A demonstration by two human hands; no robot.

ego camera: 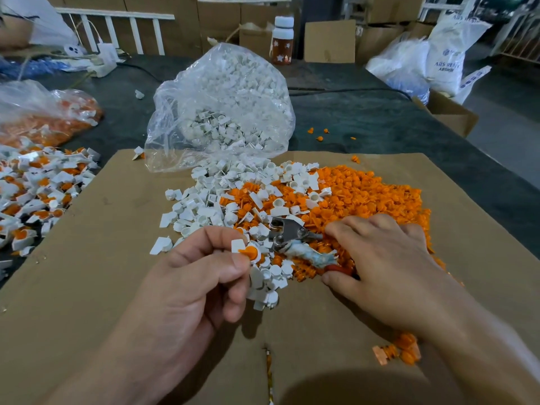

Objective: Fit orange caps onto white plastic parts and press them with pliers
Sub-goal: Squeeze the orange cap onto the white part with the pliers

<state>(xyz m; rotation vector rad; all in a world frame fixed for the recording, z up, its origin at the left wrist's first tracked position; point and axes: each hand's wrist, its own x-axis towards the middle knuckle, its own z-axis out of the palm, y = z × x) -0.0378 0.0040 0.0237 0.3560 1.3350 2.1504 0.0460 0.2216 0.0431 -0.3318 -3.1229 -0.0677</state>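
My left hand (201, 276) pinches a white plastic part (244, 249) between thumb and fingers, with an orange cap (250, 252) sitting in it. My right hand (377, 258) lies over the pliers (292, 235), fingers curled round their handles, which are wrapped in cloth and red grip. The metal jaws point left, just right of the held part. Loose white parts (210, 200) and a heap of orange caps (365, 197) are spread on the cardboard sheet (102, 258).
A clear bag of white parts (225, 106) stands behind the piles. Finished capped parts (38, 194) lie at the left, beside a bag of orange caps (43, 118). A bottle (283, 39), cardboard boxes and white sacks (423, 59) stand at the back and right.
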